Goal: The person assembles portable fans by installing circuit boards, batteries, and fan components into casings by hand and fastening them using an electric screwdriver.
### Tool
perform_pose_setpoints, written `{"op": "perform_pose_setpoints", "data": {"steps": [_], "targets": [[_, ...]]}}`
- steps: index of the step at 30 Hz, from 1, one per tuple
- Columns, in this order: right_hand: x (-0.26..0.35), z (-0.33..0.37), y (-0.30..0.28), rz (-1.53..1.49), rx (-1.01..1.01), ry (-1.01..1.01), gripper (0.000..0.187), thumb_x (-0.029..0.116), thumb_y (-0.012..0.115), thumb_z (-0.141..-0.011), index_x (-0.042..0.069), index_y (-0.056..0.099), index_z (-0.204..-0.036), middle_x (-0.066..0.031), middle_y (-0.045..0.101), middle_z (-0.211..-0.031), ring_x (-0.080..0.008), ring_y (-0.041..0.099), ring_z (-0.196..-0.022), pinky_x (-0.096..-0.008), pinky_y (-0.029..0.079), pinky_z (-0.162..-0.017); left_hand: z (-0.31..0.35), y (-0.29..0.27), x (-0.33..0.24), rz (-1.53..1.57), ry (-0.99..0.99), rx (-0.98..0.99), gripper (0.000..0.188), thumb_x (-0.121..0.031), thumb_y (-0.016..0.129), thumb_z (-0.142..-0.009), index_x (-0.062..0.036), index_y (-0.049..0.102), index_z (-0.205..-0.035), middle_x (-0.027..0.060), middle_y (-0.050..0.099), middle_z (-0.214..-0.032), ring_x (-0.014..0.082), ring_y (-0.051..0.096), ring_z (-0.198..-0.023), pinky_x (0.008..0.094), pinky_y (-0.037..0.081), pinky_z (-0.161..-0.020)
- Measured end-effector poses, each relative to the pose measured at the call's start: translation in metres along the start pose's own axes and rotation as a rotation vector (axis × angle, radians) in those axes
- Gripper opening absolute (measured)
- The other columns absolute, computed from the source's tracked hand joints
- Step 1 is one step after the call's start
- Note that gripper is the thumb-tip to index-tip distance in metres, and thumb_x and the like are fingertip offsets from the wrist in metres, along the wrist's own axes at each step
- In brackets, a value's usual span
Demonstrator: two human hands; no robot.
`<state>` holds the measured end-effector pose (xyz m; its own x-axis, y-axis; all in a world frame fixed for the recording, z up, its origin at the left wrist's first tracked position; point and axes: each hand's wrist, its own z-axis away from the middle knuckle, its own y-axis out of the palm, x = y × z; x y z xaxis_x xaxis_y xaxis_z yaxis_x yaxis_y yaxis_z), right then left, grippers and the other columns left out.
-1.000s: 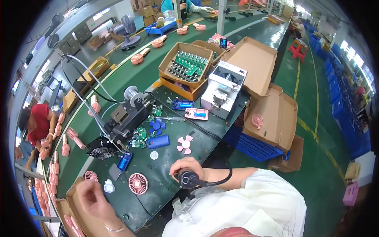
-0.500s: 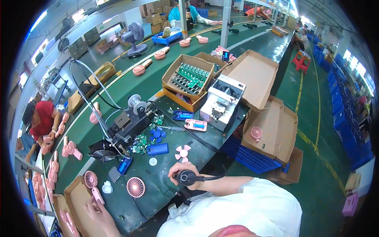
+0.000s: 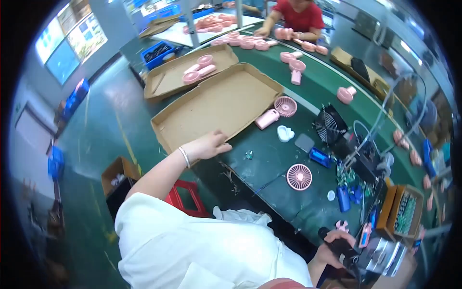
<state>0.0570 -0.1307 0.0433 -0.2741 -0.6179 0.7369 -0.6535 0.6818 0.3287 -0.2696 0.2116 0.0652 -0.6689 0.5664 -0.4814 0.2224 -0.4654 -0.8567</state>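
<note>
My left hand (image 3: 211, 145) is at the near rim of a shallow cardboard tray (image 3: 211, 108), its fingers loosely spread and nothing visible in them. Whether it touches the rim I cannot tell. At the lower right, my right hand (image 3: 331, 250) is wrapped round a black corded electric screwdriver (image 3: 342, 244). Beside the tray's right corner lie a pink handheld fan's handle (image 3: 267, 119) and a round pink fan grille (image 3: 286, 106). A white heart-shaped part (image 3: 285, 134) is close by. Another pink grille (image 3: 299, 177) lies mid-bench, and a pink fan blade (image 3: 341, 226) is near the screwdriver.
A second cardboard tray (image 3: 159, 79) behind holds several pink fans. More fans lie on the green conveyor (image 3: 320, 72), where a person in red (image 3: 303, 19) works. Blue casings (image 3: 343, 198), circuit boards and a box of boards (image 3: 407, 212) are rightward. A red stool (image 3: 187, 197) stands below.
The view has swung left. My left hand has moved away from the pink fan handle to the tray's near rim. My right hand still grips the screwdriver.
</note>
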Motion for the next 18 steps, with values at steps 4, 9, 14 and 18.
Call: {"op": "perform_pose_setpoints", "data": {"steps": [4, 9, 14, 18], "targets": [[-0.010, -0.004, 0.002, -0.094, 0.000, 0.039, 0.080, 0.073, 0.032, -0.083, -0.003, 0.052, -0.095, -0.0108, 0.050, -0.058, -0.0209, 0.049, -0.047, -0.0300, 0.042, -0.045, 0.031, 0.033, 0.003, -0.065, -0.047, -0.130, 0.071, -0.039, 0.067, -0.083, -0.0016, 0.037, -0.136, 0.0246, 0.039, -0.138, 0.0407, 0.043, -0.124, 0.0407, 0.040, -0.102], [-0.008, -0.007, 0.008, -0.048, 0.020, 0.076, 0.081, 0.076, 0.033, -0.082, -0.002, 0.050, -0.096, -0.0100, 0.050, -0.059, -0.0200, 0.049, -0.048, -0.0302, 0.042, -0.048, 0.018, 0.033, 0.013, -0.031, -0.026, -0.261, 0.060, 0.006, 0.055, -0.074, -0.0045, 0.046, -0.132, 0.0198, 0.051, -0.130, 0.0386, 0.049, -0.118, 0.0389, 0.043, -0.100], [-0.015, -0.003, 0.010, 0.024, 0.059, -0.018, 0.083, 0.080, 0.033, -0.080, 0.000, 0.049, -0.094, -0.0080, 0.050, -0.058, -0.0191, 0.050, -0.048, -0.0295, 0.043, -0.050, 0.031, 0.012, -0.046, -0.112, -0.076, -0.532, 0.069, 0.016, 0.044, -0.069, -0.0095, 0.049, -0.133, 0.0186, 0.053, -0.131, 0.0376, 0.052, -0.116, 0.0407, 0.045, -0.097], [-0.014, -0.005, 0.007, -0.001, -0.001, 0.017, 0.082, 0.079, 0.036, -0.079, -0.001, 0.049, -0.093, -0.0085, 0.051, -0.058, -0.0192, 0.051, -0.048, -0.0293, 0.043, -0.048, 0.020, -0.027, -0.057, -0.301, -0.051, -0.638, 0.070, 0.017, 0.044, -0.071, -0.0121, 0.049, -0.134, 0.0191, 0.053, -0.130, 0.0369, 0.052, -0.118, 0.0421, 0.044, -0.099]]}}
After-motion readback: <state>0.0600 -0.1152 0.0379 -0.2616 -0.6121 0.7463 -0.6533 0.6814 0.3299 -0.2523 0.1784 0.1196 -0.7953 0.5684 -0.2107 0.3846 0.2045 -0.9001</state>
